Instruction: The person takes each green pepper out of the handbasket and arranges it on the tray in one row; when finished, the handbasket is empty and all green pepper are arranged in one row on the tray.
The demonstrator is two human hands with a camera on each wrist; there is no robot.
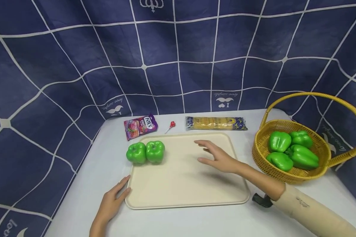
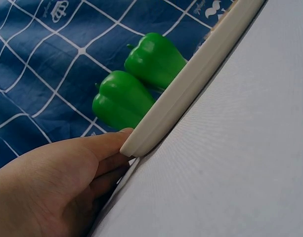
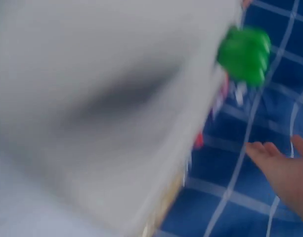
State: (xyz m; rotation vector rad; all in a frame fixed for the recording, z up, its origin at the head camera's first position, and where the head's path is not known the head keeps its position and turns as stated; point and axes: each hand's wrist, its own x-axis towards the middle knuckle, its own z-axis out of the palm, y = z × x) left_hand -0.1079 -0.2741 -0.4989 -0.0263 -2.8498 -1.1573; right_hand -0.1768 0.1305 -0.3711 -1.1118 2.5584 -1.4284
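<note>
While neither hand grasps anything, the right hand (image 1: 218, 158) hangs above the tray (image 1: 184, 194), its grip released with thumb and fingers apart. From it, the two tray peppers (image 1: 155, 152) lie at nine o'clock, side by side in the tray's ten o'clock corner, long axes upright; the basket (image 1: 259, 158) sits at three o'clock, four basket peppers (image 1: 280, 141) inside. The left hand (image 1: 110, 200), also loose, fingers straight at the tray's edge, is nearer the tray pair, which stands at its one o'clock; the right is nearer the basket.
</note>
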